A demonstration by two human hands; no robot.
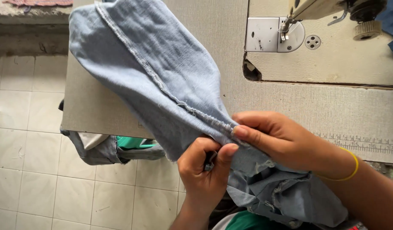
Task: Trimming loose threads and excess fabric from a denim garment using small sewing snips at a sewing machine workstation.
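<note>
**A:** What lies at the edges, going left to right?

**B:** From where I watch, the far left is pale tiled floor [30, 170], open and wide. Next comes the left edge of the grey table [102, 115], which runs up and down the view, with its near edge cutting across toward the right. A grey and green bundle of cloth [115, 149] hangs just below that near edge. At the upper right a cream sewing machine [333, 42] sits in the table, its metal needle plate [269, 36] well apart from the hands. A printed ruler strip [367, 145] runs along the table's near edge at the right. The bare table between the cloth and the machine is the open room I see.

**A:** How does the cloth look?

**B:** The denim piece [162, 81] is light blue, soft and faded. It fans wide at the upper left and narrows toward the middle. A raised, frayed seam [162, 85] runs along it on a slant, from upper left down to the hands. More of it bunches in folds at the lower right.

**A:** Where is it relative to the hands?

**B:** It lies over the table and hangs off the near edge. My left hand [203, 174] comes up from below and is closed, thumb pinching the narrow end. My right hand [277, 138], with a yellow band [352, 168] at the wrist, reaches in from the right, fingertips pinched on the seam just above the left thumb. The two hands touch.
</note>
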